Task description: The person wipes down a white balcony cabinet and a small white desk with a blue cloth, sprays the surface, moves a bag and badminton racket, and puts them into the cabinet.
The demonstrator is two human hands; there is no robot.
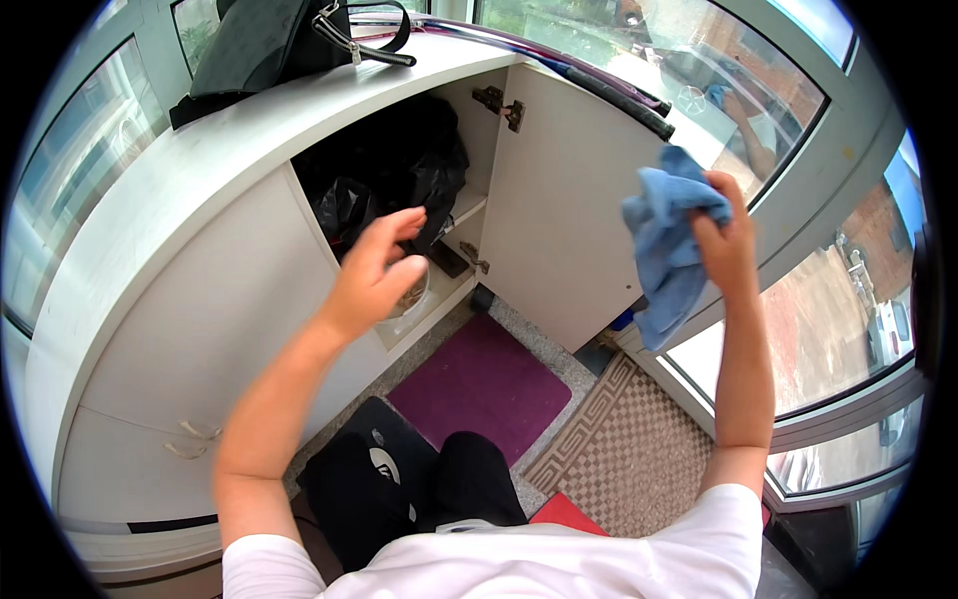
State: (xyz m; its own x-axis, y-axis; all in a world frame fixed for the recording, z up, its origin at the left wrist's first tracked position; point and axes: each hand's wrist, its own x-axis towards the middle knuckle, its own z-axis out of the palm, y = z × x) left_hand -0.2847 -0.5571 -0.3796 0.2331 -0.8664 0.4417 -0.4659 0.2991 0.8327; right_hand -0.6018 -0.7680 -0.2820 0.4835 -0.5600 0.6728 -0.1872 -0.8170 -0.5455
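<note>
looking down on a person in a white shirt at a curved white cupboard (190, 250) under windows. its door (564, 200) stands open, swung to the right. the right grip (725, 238) is closed around a crumpled blue cloth (667, 235), held up at the door's outer edge, one long end hanging down; whether the cloth touches the door cannot be told. the left grip (377, 272) is slightly blurred, held before the cupboard's opening with fingers parted and curved; it appears to grasp nothing. behind it are black bags (439, 165) and, low near the front, a partly hidden white tub (407, 317). whether the hand touches either is unclear.

on the surface (235, 135) above sit a black handbag (264, 45) with its strap lying toward the front, and dark rods (619, 95) along the window, their ends near the door's top. below are a purple mat (484, 384) and a checked rug (639, 439).

the likeliest trouble: the cloth's loose end could snag on the door's edge, jerking the door or slipping free if pinched too lightly. a raised right arm could nudge the rods and send them sliding. a careless sweep of the left could tip the tub, or drag out a bag, since the hand hides part of what lies behind it.
</note>
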